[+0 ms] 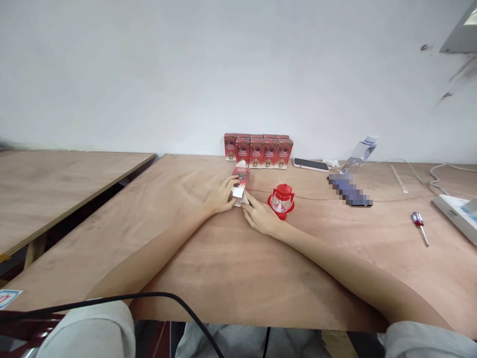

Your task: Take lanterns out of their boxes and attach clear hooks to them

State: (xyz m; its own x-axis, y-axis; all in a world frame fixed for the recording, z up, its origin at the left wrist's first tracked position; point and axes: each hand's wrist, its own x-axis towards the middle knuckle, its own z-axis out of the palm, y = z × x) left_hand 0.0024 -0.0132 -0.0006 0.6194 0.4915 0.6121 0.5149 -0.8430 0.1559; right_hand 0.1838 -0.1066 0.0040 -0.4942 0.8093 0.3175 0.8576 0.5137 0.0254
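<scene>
A small red cardboard box (243,175) lies tilted in the middle of the table, with white flaps standing out at both its near and far ends. My left hand (220,195) is closed around its left side. At the near end, the fingers of my right hand (261,215) touch the white flaps; whether they pinch one is hard to make out. Just right of that hand stands a red toy lantern (283,200) with a clear middle, upright on the wood.
Several red boxes (257,151) stand in rows by the wall. To their right are a phone (311,164), a tilted water bottle (359,155) and a pixelated dark phone (349,190). Farther right lie a screwdriver (420,226) and a white power strip (456,214). A black cable (160,294) crosses the near edge.
</scene>
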